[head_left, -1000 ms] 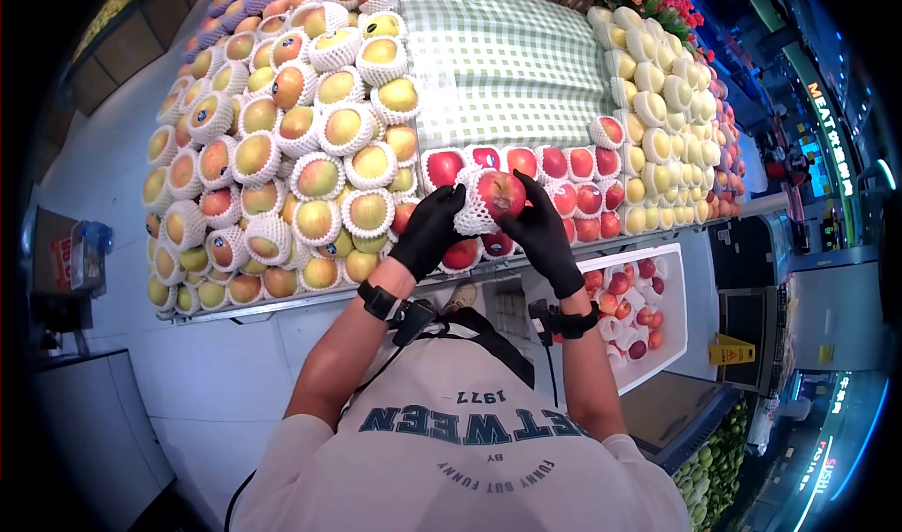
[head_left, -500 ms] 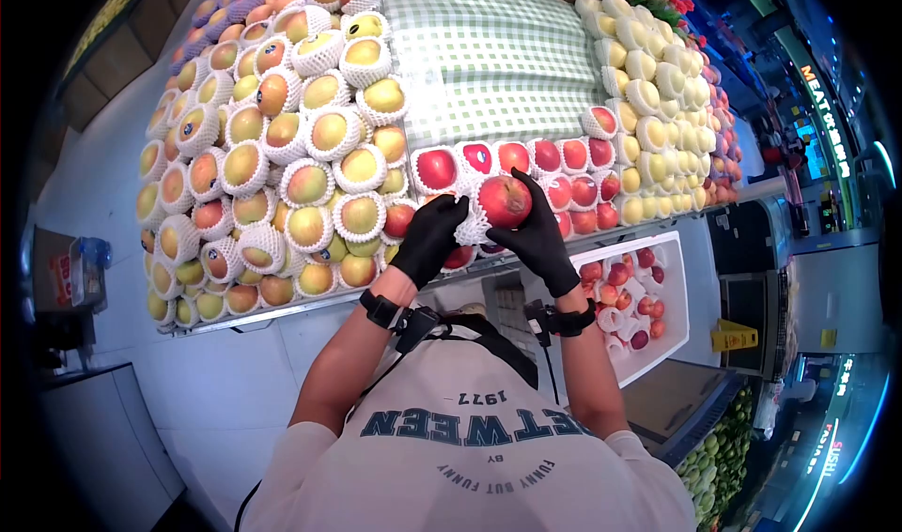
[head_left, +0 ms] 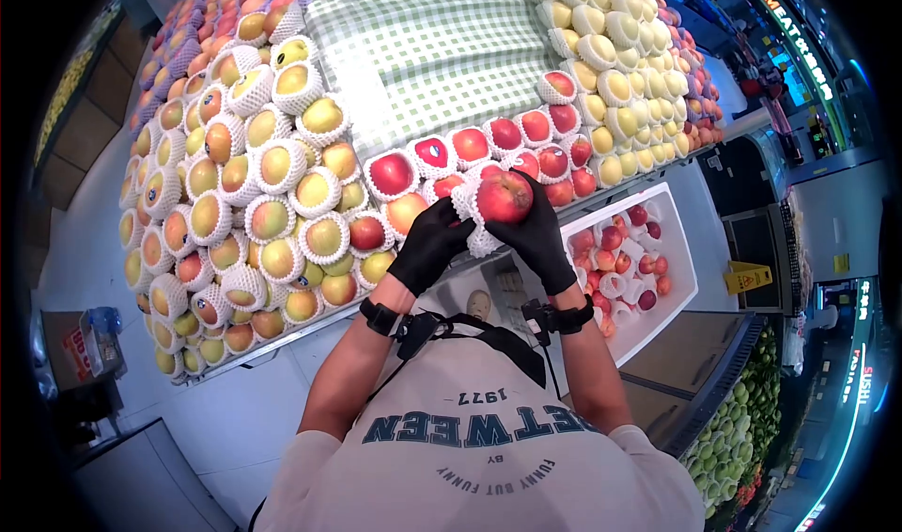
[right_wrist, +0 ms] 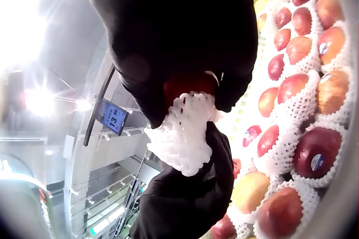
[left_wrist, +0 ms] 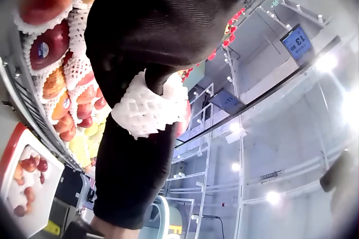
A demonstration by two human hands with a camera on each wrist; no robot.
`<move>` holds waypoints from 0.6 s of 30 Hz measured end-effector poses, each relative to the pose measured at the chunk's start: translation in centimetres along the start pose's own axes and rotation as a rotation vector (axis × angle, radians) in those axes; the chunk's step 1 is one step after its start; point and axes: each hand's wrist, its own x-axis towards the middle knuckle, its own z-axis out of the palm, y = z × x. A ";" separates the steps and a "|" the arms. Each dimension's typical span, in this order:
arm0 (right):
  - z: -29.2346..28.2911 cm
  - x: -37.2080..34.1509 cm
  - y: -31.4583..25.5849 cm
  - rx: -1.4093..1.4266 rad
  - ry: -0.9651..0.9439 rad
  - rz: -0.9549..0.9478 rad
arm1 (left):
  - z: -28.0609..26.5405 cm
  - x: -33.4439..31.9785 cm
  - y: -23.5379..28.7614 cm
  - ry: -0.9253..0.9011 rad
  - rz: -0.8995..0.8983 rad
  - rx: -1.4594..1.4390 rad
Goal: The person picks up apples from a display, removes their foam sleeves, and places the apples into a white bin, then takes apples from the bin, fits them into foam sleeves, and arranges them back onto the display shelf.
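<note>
In front of the chest, both black-gloved hands are at one red apple (head_left: 505, 197). My right hand (head_left: 540, 239) grips it, thumb and fingers curled round its sides. A white foam net sleeve (right_wrist: 188, 135) covers one end of the apple and bunches up there, while the stem side is bare in the head view. My left hand (head_left: 432, 247) pinches the sleeve's edge, its thumb pressed into the foam in the left wrist view. Just beyond the hands, rows of red apples (head_left: 470, 144) in white foam nets lie along the stand's front.
Behind the rows lies a green checked cloth (head_left: 432, 53). Netted yellow-red apples (head_left: 268, 217) are heaped at left, pale yellow fruit (head_left: 615, 86) at right. A white foam box (head_left: 684, 264) with loose red apples and nets stands low at the right, near the right forearm.
The head view has turned, so the stand shifts left and tilts. The sleeve has slipped lower on the apple, baring more of its skin. Both hands keep their hold.
</note>
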 end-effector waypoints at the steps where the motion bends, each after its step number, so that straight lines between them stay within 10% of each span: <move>1: -0.6 0.1 0.2 -0.042 0.017 0.005 | 0.7 0.0 0.3 0.022 -0.017 0.002; 18: -13.6 -7.2 5.8 0.619 -0.003 0.328 | 11.6 5.6 -6.7 -0.032 -0.026 0.262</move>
